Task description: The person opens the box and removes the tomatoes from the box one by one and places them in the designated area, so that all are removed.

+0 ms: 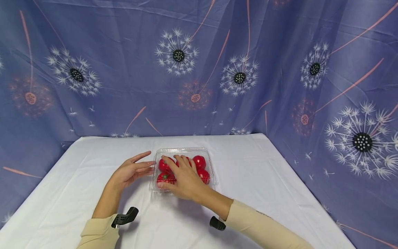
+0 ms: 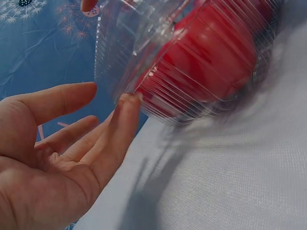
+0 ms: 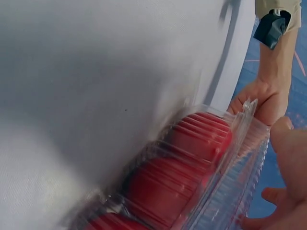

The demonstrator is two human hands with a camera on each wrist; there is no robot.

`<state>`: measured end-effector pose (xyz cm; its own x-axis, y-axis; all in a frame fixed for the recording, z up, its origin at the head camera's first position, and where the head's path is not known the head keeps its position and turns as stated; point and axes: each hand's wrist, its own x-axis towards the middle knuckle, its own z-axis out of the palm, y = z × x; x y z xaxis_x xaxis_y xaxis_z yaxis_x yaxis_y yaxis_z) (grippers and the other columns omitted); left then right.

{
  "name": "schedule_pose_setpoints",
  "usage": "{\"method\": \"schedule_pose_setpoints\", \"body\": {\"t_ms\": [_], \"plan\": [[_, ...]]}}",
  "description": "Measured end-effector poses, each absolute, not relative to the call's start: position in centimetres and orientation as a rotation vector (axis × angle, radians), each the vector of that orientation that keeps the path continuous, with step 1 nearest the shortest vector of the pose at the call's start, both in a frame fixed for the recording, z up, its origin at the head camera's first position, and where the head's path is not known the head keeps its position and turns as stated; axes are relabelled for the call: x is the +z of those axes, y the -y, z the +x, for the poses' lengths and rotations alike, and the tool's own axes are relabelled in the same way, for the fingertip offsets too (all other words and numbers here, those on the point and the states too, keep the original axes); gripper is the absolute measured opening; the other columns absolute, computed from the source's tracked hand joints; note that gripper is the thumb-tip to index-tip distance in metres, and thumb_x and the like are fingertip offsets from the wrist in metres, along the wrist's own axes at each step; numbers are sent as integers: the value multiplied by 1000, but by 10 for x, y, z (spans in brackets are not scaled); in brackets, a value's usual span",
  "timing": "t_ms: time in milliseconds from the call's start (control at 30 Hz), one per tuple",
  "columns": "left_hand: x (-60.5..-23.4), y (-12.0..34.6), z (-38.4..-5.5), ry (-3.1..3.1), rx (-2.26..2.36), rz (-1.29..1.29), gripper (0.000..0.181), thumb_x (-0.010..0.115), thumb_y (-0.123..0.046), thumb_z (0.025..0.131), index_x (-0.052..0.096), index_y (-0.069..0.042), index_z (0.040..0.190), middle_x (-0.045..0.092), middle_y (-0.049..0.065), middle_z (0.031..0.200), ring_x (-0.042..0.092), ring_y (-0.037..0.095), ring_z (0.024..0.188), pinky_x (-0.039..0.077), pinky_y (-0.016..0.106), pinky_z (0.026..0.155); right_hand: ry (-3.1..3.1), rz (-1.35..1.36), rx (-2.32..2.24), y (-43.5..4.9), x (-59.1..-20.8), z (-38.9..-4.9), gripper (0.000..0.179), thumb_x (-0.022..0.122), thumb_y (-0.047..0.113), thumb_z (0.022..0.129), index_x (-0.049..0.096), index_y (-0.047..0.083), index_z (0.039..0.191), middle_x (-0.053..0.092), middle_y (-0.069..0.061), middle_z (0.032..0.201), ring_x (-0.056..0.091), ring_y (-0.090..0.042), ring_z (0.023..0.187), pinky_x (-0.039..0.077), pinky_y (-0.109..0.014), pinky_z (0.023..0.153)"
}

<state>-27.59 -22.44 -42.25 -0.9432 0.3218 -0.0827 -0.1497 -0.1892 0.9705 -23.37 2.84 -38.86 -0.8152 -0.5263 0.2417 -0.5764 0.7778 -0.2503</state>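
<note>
A clear plastic clamshell box (image 1: 212,173) holds several red tomatoes (image 1: 199,162), some with green tops, on the white table. My right hand (image 1: 186,180) spreads over the top of the box from the near right, covering part of the tomatoes. Its thumb lies by the near left of the lid. In the right wrist view, the right-hand fingers (image 3: 293,158) are beside the ridged lid edge. At the box's left side, my left hand (image 1: 132,173) has its fingers extended. The left wrist view shows a left fingertip (image 2: 128,98) at the ridged wall, apparently touching it.
A white cloth (image 1: 264,193) covers the table. Behind and along both sides hangs a blue-purple curtain (image 1: 133,69) with dandelion prints. Black wrist mounts (image 1: 125,218) sit at the beige sleeves (image 1: 248,221).
</note>
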Motion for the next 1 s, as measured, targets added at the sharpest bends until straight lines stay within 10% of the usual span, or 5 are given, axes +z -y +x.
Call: {"method": "schedule_pose_setpoints", "body": {"t_ms": [1000], "plan": [[-438,222,-283,-1684,2252,172,67,56,12,95,29,6,156,70,-2,114,69,10,99,60,26,86,2775,871,301,-13,-407,-229,93,62,76,84,32,31,160,42,-15,156,38,-43,145,27,-66,119]]}}
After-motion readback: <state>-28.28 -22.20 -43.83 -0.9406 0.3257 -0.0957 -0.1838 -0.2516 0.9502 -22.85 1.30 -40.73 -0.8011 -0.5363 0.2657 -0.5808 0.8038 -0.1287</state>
